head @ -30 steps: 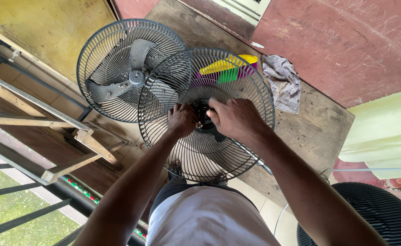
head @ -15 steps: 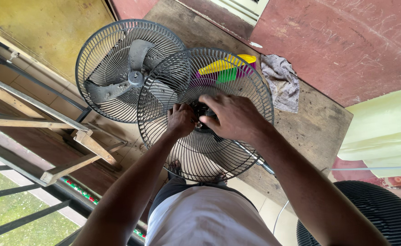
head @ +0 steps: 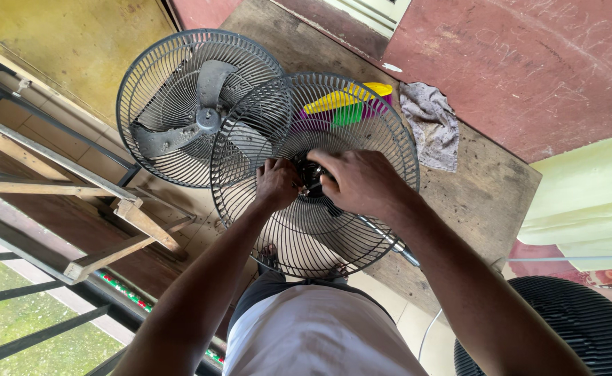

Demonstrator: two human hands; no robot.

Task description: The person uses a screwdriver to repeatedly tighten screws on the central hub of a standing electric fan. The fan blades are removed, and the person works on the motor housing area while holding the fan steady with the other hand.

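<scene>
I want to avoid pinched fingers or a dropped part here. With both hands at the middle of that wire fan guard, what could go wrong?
The wire guard seems supported mainly by the left hand and right hand at its hub, so it could tip or slip. Fingers sit close to the thin wires and might get pinched. If it swings, it may knock the second guard with blades beside it.

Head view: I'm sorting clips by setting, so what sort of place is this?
Probably a house porch or veranda: a metal railing beside green grass, a worn wooden table, and red-painted concrete floor.
</scene>
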